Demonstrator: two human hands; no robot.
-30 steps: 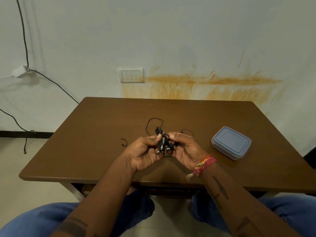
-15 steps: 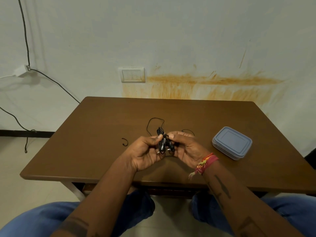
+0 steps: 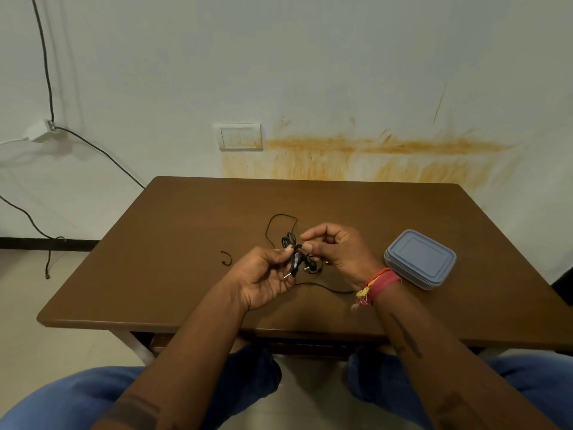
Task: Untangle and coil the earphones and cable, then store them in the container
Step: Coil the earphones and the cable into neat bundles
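Brown table (image 3: 161,243) as landmark. Left of its centre: small black ear hook (image 3: 227,257), lying loose. At centre, just above the tabletop: left hand (image 3: 263,280) pinches tangled black earphones (image 3: 299,259); right hand (image 3: 338,252) pinches a strand of the same tangle. Cable trails onto the table. Right side: blue lidded container (image 3: 420,259), closed.

Brown wooden table (image 3: 192,243) against pale wall (image 3: 279,57). Orange-brown stain (image 3: 372,156) streaks wall above table's far edge. White switch plate (image 3: 240,136) just left of stain. Black wire (image 3: 46,72) runs down wall at left. Light tiled floor (image 3: 37,352), dark skirting (image 3: 31,244).
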